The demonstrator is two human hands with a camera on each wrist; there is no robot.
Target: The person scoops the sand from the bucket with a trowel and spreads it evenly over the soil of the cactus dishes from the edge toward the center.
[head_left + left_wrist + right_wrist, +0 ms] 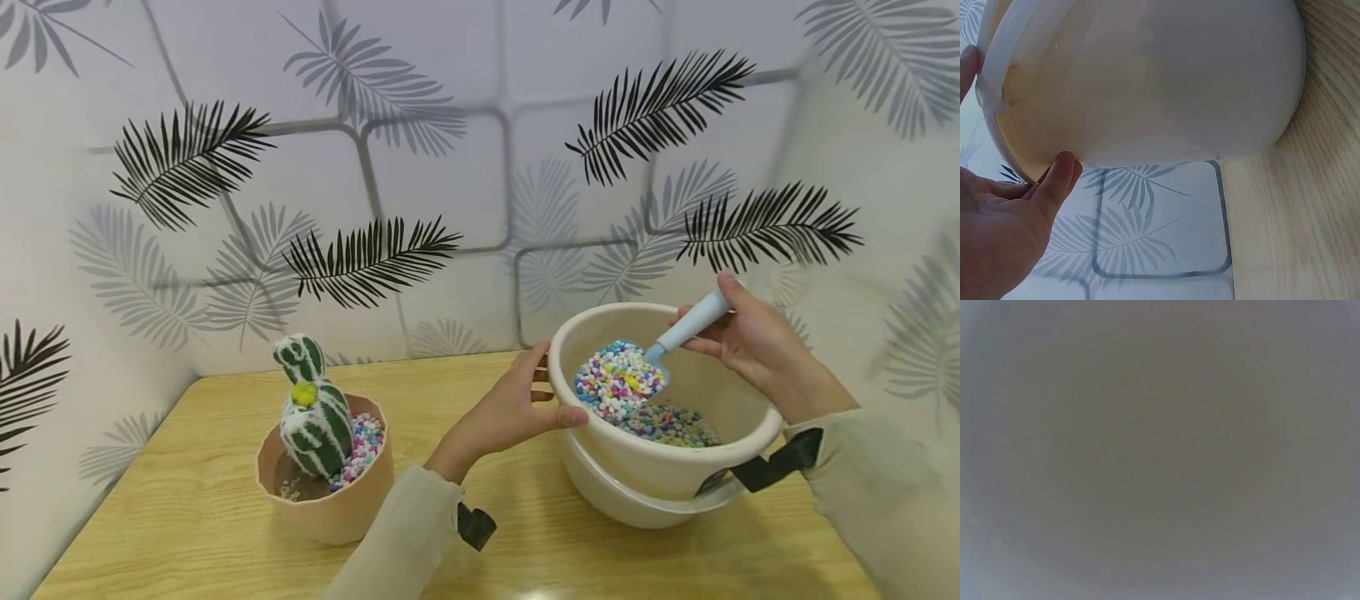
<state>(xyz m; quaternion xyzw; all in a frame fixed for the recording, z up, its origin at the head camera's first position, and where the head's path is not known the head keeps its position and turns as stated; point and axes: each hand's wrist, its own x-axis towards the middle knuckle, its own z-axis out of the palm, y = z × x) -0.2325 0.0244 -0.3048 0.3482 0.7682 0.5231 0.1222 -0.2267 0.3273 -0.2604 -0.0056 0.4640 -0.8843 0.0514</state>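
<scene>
Right hand (pixel 753 346), fingers curled round the pale blue handle of a small scoop (pixel 678 333); the scoop's blade, heaped with coloured pebbles (pixel 618 382), is lifted just above the pebble layer inside the cream bowl (pixel 675 467). The right wrist view is a uniform grey blur and shows nothing further. Left hand (pixel 513 408), steadying the bowl at its left rim: thumb pressed along the outer wall, fingers hooked over the rim; the left wrist view shows the thumb (pixel 1057 178) against the bowl's pale underside. The bowl is tilted toward the person and nests in a second, whiter bowl (pixel 630 504) beneath it; both stand near the right edge of the wooden tabletop (pixel 225 567), toward the back. Well apart, near the left front corner, a tan faceted pot (pixel 337 508) holds a green-and-white striped toy cactus (pixel 315 412) with a yellow flower; coloured pebbles cover the right side of the pot's filling, brown soil the left. Leaf-patterned wall panels (pixel 450 167) enclose the tabletop at the back and sides
</scene>
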